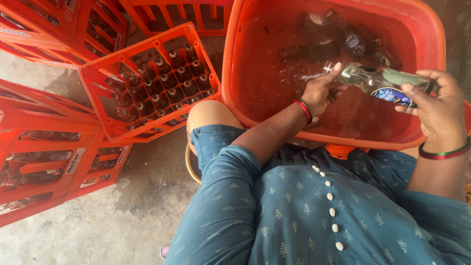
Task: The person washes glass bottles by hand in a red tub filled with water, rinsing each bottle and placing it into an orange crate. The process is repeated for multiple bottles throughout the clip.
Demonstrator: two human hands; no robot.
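Observation:
A clear glass bottle [375, 81] with a blue oval label lies sideways over the orange tub [230, 64], held between both hands. My right hand [436, 105] grips its body and base. My left hand [321, 91] holds its neck, thumb at the mouth. The tub holds water and several more bottles [343, 41] lying under the surface.
A red crate [103, 83] full of upright bottles leans to the left of the tub. More red crates [49, 162] with bottles are stacked at the far left and top. My knee [211, 115] presses against the tub. Bare concrete floor [122, 221] lies at lower left.

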